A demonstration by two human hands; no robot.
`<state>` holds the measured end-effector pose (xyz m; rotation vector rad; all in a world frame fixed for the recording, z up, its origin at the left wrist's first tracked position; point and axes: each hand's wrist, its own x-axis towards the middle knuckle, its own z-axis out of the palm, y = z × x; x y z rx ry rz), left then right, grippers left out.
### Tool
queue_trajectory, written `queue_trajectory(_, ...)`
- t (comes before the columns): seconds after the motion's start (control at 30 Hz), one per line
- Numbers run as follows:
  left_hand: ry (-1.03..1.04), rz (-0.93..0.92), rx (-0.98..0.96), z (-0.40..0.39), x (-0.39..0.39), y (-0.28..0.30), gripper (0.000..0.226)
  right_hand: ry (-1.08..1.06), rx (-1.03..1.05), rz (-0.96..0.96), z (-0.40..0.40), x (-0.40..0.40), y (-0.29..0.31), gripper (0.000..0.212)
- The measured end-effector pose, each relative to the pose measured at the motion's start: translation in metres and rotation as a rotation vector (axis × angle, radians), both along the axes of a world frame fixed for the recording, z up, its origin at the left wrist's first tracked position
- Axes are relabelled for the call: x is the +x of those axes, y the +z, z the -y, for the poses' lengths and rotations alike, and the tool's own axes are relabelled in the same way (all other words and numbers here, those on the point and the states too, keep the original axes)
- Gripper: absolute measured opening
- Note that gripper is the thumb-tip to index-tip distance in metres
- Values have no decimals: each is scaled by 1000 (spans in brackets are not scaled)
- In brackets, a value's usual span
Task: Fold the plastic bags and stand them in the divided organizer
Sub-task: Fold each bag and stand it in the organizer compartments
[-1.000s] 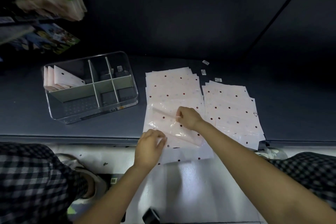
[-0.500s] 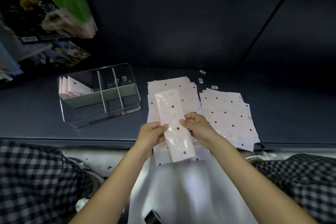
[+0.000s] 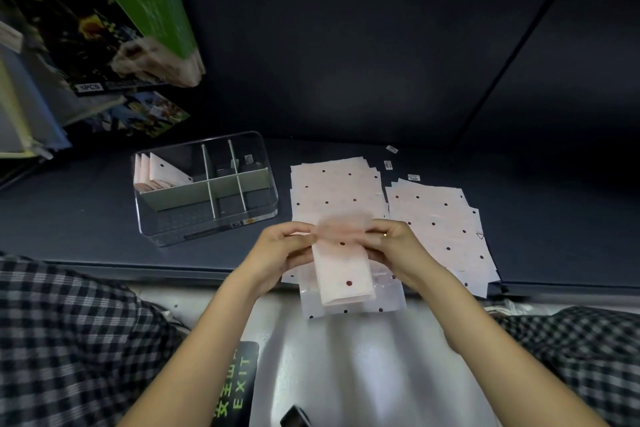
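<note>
Plastic bags (image 3: 337, 187), pink and dotted, lie in two flat stacks on the dark worktop (image 3: 69, 218). Left of them sits the clear divided organizer (image 3: 207, 191), folded bags (image 3: 156, 173) standing in its rear left compartment. Above the nearer stack, left hand (image 3: 280, 250) and right hand (image 3: 391, 246) pinch a half-folded bag (image 3: 343, 267).

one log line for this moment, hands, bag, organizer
left hand + right hand: folding bag | organizer: folded bags in back-left slot
</note>
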<state>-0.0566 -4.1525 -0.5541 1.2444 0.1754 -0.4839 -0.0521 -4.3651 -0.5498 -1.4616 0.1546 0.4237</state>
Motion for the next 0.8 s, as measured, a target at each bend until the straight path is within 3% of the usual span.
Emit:
queue_trajectory(0.1,-13,4,-15,-2,0,2,31,-13,-47,71,-3,-1,2,36)
queue_trajectory(0.23,72,-71,-77,0,1,5,20,-36,-152,180,-4,-2,5,42)
queue_trajectory(0.37,109,-141,65,11,0,2,29,-65,-209,245,-7,-2,7,46)
queue_trajectory(0.5,191,-127,122,18,-2,3,16,-80,-215,279,-8,-3,8,48)
queue_trajectory(0.63,281,33,300,21,-2,4,15,-38,-252,272,-7,-3,10,44)
queue_trajectory(0.73,231,298,615,22,-4,4,14,45,-380,328,-8,-3,15,41)
queue_trajectory(0.8,151,466,816,25,-9,5,10,157,-488,382,-13,-5,18,25)
